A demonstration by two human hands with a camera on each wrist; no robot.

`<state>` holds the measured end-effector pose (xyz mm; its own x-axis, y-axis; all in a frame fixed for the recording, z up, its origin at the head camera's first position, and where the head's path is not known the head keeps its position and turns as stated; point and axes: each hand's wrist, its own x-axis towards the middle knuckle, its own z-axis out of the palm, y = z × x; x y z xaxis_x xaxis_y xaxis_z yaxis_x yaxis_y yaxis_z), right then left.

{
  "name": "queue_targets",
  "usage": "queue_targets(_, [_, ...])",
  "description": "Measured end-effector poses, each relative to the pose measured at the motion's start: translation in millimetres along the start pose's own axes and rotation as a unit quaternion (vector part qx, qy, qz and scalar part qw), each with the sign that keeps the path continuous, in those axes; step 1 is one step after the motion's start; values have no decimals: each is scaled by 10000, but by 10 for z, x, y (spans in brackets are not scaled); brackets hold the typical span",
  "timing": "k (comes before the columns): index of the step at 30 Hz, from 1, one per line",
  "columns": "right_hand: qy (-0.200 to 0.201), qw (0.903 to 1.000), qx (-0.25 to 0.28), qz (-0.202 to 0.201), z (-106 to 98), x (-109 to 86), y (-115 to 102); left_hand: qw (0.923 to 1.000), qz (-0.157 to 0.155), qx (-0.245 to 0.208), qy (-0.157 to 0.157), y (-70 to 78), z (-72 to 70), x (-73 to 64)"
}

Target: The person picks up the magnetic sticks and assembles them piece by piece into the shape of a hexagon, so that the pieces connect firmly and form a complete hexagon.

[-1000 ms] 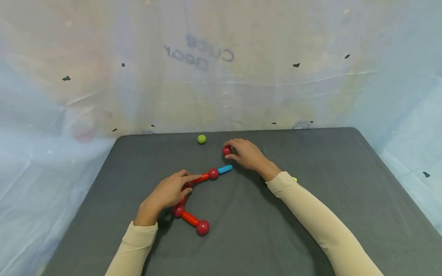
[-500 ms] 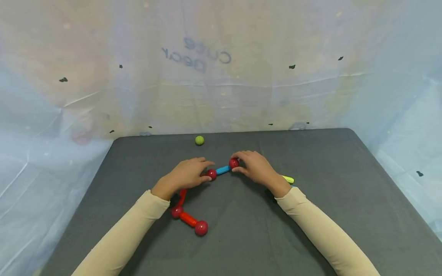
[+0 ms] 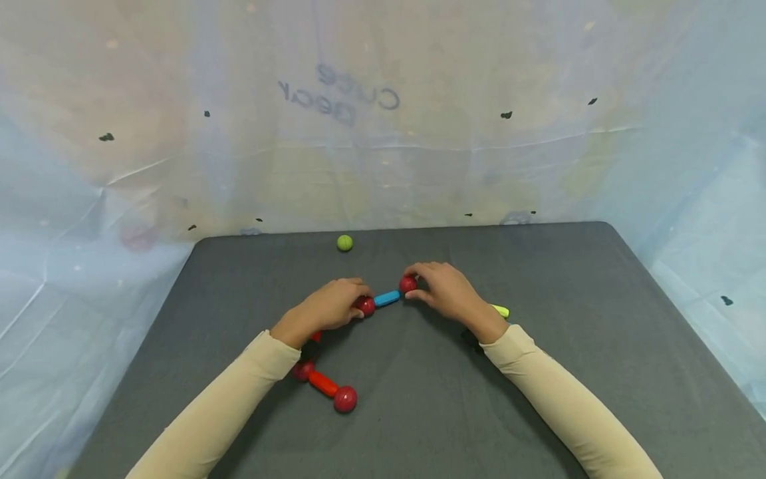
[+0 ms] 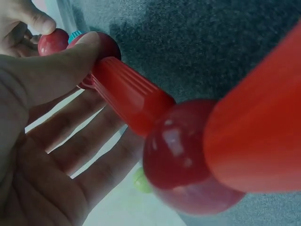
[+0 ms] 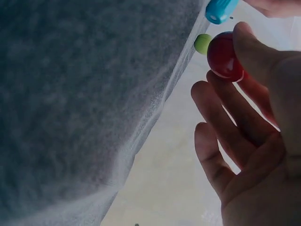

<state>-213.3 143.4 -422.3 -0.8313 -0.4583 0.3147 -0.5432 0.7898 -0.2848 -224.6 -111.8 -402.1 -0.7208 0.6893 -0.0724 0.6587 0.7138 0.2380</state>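
Frame centre: left hand [image 3: 331,303], part-curled, is pinching glossy red ball [image 3: 366,306] with blue ridged rod [image 3: 386,299] attached. Right hand [image 3: 444,291], part-curled, is pinching second red ball [image 3: 408,285] near rod.

Head view: from above, forward and down over tabletop [image 3: 419,412] — wrist views: close-up, tilted, both sharing the red ball [image 5: 222,56] in the right grip [image 3: 449,293].
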Motion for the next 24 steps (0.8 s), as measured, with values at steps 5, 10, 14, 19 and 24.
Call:
queue_targets(5, [-98, 9999, 10, 97, 1, -9, 12, 10000, -45, -6, 67, 14, -23, -17])
queue_targets(10, [-154, 9998, 61, 131, 16, -20, 17, 9999, -65, 12, 90, 43, -36, -14])
queue_targets(14, [-158, 9998, 86, 119, 27, -33, 22, 9998, -171, 3, -38, 37, -34, -49])
queue_targets(19, [-283, 9995, 146, 46, 42, -25, 7, 9973, -619, -48, -402, -49, -35, -204])
queue_targets(24, [-507, 9987, 83, -68, 51, -5, -36, 9941, -978, -226, -421, -141, -64, -383])
